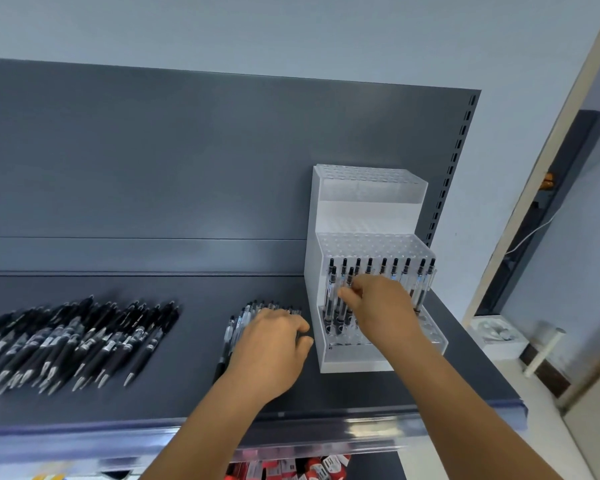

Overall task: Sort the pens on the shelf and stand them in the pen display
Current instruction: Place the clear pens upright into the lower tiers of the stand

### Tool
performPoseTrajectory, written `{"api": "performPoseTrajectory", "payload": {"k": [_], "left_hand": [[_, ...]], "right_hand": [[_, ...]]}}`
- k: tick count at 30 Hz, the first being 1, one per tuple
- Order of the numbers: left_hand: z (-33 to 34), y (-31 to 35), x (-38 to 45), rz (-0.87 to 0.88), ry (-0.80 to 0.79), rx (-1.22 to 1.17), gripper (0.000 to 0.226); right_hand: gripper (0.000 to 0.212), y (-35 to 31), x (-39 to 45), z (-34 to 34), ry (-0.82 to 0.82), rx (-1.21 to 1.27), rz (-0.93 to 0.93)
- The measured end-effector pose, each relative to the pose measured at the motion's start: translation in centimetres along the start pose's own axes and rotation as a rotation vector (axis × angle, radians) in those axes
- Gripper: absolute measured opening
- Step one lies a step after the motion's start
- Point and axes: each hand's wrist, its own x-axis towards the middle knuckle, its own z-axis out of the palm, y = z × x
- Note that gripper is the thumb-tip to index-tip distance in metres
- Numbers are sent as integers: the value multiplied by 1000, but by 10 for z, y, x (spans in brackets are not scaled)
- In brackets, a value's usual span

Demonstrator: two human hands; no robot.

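The right hand (378, 299) is up at the front of the white pen display (368, 188), its fingers pinched on a clear-barrelled pen (350, 282) whose black top pokes out above the knuckles. That pen stands nearly upright among the pens already in the display's lowest tier; whether its tip is seated in a hole is hard to tell, since the hand covers the lower barrel. Behind and to either side of this hand, a row of standing pens (395, 268) runs across the tier, black caps upward.

The left hand (274, 344) lies palm down just left of the display, fingers curled over a small batch of clear pens (243, 317) lying flat on the dark grey shelf (187, 393). The grip looks loose, not clearly clamped on any single pen. The two hands are near one another but apart.

Well to the left of the left hand, a larger heap of black pens (77, 341) lies fanned on the shelf, tips toward the front edge. Below the front edge, near the forearms, red packets (312, 469) show on a lower level.
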Motion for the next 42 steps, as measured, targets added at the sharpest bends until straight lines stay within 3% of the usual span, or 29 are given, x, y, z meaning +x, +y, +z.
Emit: {"api": "performPoseTrajectory", "payload": {"k": [7,11,14,22,28,38,42], "left_hand": [[-1,-5,-2,-1,-26,-22,29],[-4,-11,-5,-8,-2,-15,27],[-5,-19,-9,-17,-8,14,31],[-3,-72,-29,-140,-130,65,51],[-4,-103,-38,-202,-197,32,52],[-8,-136,-40,-163,-216,-88,39],[-14,-141,-42,-197,-197,-174,36]], "right_hand": [[41,0,-5,-2,-77,-66,30],[41,-9,-24,-5,55,29,43],[40,-26,-39,-3,107,104,-50],[42,-74,-61,49,-168,77,-213],[59,-100,-66,89,-335,-144,-153],[53,-136,-70,119,-366,-152,-255],[54,-146,-68,118,-356,16,-132]]}}
